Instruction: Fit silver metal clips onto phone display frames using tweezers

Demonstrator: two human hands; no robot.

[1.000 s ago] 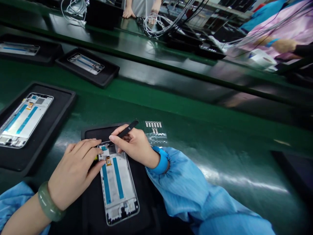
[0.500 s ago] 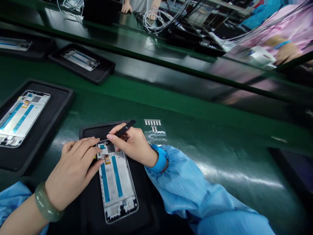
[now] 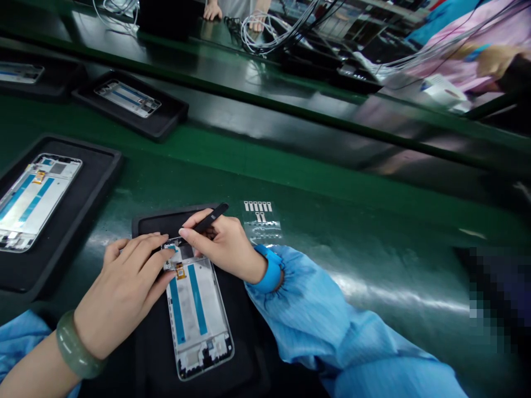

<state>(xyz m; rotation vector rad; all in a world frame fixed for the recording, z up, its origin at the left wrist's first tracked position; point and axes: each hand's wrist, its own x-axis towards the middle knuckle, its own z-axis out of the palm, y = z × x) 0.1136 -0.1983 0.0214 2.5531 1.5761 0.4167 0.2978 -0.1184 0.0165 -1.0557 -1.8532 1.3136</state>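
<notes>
A phone frame (image 3: 194,320) with two blue strips lies in a black tray (image 3: 157,226) just in front of me. My left hand (image 3: 124,290) rests on the frame's top left corner, fingers pressed together against it. My right hand (image 3: 222,243) pinches black tweezers (image 3: 207,220) whose tip meets the frame's top edge. A clear sheet of small white parts (image 3: 261,218) lies right beside that hand.
On the green belt to the left stand more black trays, one with a phone frame (image 3: 31,199), another tray (image 3: 128,102) farther back. White cables (image 3: 269,30) and another person's hands (image 3: 213,11) are at the far bench. A person in pink sits at the top right.
My hands, the tray and the frame have barely shifted; the view has drifted slightly, so the trays on the left sit a little further left.
</notes>
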